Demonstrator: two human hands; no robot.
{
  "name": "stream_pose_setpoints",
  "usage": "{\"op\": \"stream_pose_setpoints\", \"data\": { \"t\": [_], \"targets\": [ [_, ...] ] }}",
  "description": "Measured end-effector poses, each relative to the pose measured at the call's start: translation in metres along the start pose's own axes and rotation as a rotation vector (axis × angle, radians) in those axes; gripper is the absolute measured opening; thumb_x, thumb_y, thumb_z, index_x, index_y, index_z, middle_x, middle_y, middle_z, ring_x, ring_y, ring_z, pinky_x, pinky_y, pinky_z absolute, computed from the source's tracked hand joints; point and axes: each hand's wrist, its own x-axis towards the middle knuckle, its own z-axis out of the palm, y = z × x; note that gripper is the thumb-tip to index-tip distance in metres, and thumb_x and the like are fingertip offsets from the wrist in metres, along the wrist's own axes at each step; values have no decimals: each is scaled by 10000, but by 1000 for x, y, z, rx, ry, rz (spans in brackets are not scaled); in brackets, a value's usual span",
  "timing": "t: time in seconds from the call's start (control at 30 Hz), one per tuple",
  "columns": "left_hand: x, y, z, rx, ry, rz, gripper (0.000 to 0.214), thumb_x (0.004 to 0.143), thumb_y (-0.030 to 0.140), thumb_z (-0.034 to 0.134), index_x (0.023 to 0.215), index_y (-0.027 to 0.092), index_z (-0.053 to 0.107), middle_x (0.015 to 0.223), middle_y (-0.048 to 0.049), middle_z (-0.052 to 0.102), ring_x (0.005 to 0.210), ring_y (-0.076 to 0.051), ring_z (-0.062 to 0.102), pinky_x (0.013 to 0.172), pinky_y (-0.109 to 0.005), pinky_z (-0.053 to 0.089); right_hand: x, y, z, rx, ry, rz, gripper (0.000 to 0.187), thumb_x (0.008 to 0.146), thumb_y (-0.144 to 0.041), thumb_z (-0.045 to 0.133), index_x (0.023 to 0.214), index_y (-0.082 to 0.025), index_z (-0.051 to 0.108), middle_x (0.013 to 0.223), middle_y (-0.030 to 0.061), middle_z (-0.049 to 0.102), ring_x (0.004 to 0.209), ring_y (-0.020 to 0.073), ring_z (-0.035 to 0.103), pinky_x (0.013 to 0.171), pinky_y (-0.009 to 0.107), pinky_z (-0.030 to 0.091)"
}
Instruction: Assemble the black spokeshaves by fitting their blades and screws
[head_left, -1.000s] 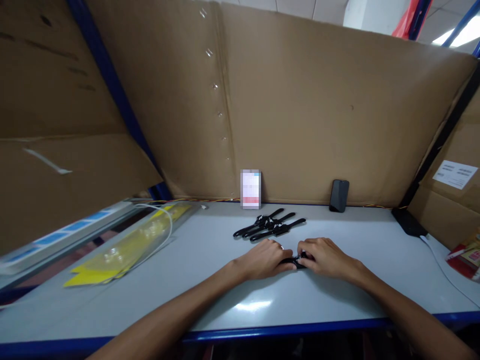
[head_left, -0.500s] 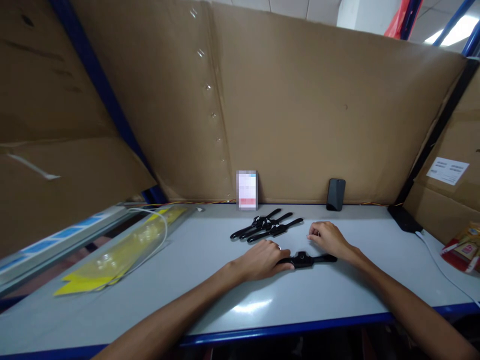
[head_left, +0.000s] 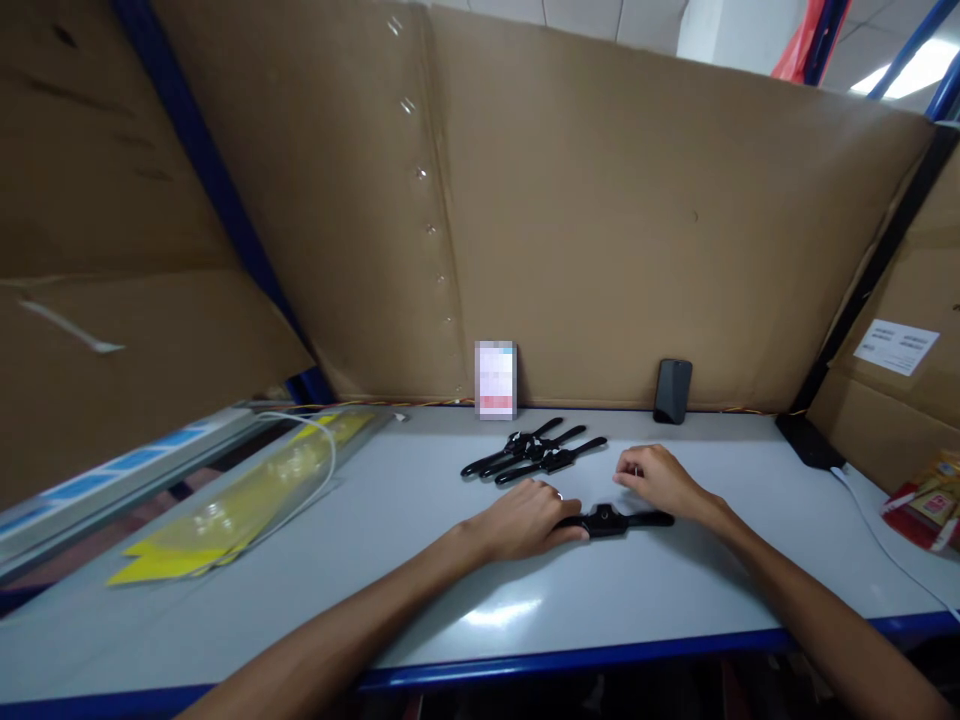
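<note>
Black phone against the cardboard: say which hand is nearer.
Right. The right hand sits just before the phone; the left hand rests farther left, on the watch.

1. We see even, fairly bright indoor light; the ceiling light (head_left: 904,68) at top right is blown out.
2. We note a white glare patch on the table (head_left: 675,595), front centre.
3. We see only soft, faint shadows under the left hand (head_left: 529,520) and right hand (head_left: 656,478).
4. Wide-angle distortion bends the cardboard wall (head_left: 600,250); we find the corners slightly soft and the centre sharp.
5. The card (head_left: 495,380) is pixelated.
</note>
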Motion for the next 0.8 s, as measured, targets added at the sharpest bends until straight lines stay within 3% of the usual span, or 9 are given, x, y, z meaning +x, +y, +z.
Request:
{"op": "stream_pose_setpoints", "data": {
  "t": [0.2, 0.3, 0.47, 0.57, 0.7, 0.8],
  "targets": [
    [0, 3, -6, 40, -23, 5, 475, 1066, 540, 391, 940, 185, 681, 726, -67, 687, 668, -232, 663, 609, -296, 389, -4, -9, 7, 205, -261, -105, 134, 791, -269, 757, 888, -178, 735, 728, -19, 653, 664, 129, 549, 624, 230, 356],
    [0, 3, -6, 59, -36, -7, 456, 1060, 537, 410, 948, 188, 682, 747, -74, 700, 686, -244, 676, 607, -300, 390, 1, -4, 16, 367, -272, -61, 96, 789, -252, 711, 769, -163, 682, 639, -34, 599, 608, 119, 505, 586, 227, 348],
    [0, 1, -3, 36, 1, 3, 507, 1061, 565, 372, 934, 183, 681, 724, -72, 683, 664, -238, 668, 624, -303, 406, 10, 8, 21, 608, -277, 55, 207, 762, -364, 698, 720, -174, 626, 565, -45, 527, 529, 117, 447, 530, 244, 333],
    [0, 1, -3, 19, 0, 6, 523, 1063, 571, 359, 905, 184, 674, 711, -65, 671, 651, -228, 657, 627, -302, 405, 15, 19, 9, 667, -188, 103, 295, 775, -455, 682, 709, -178, 605, 540, -43, 490, 511, 114, 409, 517, 254, 294],
    [0, 1, -4, 13, -20, 3, 517, 1065, 564, 365, 888, 185, 669, 707, -61, 666, 644, -221, 641, 610, -304, 386, 21, 47, -13, 577, 48, 153, 347, 767, -494, 681, 659, -179, 583, 525, -38, 465, 515, 113, 389, 525, 264, 269],
    [0, 1, -3, -17, -7, 9, 539, 1067, 571, 344, 880, 184, 669, 695, -61, 654, 630, -217, 627, 603, -308, 382, 25, 68, -19, 533, 99, 210, 351, 746, -475, 705, 621, -171, 580, 502, -32, 459, 497, 110, 379, 527, 274, 263]
  ]
}}
